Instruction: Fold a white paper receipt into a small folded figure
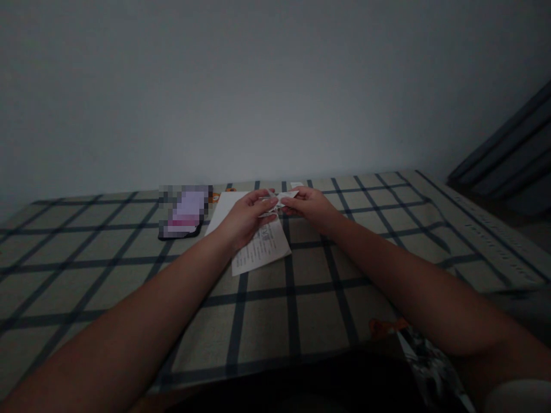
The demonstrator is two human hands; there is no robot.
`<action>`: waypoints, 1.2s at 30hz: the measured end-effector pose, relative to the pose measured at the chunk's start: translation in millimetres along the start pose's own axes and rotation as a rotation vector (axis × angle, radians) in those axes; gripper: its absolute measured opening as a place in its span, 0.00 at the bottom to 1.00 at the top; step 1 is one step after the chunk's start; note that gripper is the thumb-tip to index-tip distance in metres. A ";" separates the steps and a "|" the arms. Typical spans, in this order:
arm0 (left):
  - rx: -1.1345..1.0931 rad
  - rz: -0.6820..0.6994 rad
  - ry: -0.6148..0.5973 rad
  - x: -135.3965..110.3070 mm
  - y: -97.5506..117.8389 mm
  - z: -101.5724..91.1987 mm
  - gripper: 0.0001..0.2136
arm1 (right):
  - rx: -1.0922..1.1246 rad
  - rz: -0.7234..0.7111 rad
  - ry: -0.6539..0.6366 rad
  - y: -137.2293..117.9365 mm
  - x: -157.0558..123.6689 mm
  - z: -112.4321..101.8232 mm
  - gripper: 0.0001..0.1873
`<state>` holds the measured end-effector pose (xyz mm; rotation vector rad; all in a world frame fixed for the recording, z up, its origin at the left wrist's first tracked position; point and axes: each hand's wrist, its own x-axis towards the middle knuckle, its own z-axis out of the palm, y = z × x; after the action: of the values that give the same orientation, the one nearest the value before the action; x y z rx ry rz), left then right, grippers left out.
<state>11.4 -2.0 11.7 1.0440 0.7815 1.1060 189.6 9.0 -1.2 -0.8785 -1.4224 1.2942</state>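
Note:
My left hand and my right hand meet near the far side of the table, both with fingers pinched on a small white folded paper piece. Its exact shape is hard to make out in the dim light. Under my left hand lies a printed paper sheet, its text too small to read. A blank white paper extends behind that hand and is partly covered by it.
A phone, partly blurred out, lies left of the papers on the checked tablecloth. Small orange items sit beside it. A shiny packet with orange is at the near right edge. The wall rises behind the table.

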 end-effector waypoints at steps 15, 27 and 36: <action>-0.058 -0.072 0.002 1.5 2.4 0.7 0.14 | 0.011 0.014 0.044 -0.3 1.2 -0.9 0.11; -0.087 -0.093 0.004 3.5 2.9 -0.4 0.13 | 0.416 0.164 0.011 -3.5 2.2 -5.4 0.05; -0.098 -0.019 0.117 2.8 4.8 1.9 0.10 | 0.294 0.097 0.189 -15.8 4.4 -16.8 0.04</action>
<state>12.4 0.6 16.8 0.8938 0.8204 1.1855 206.2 15.0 14.2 -0.8525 -1.0223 1.4106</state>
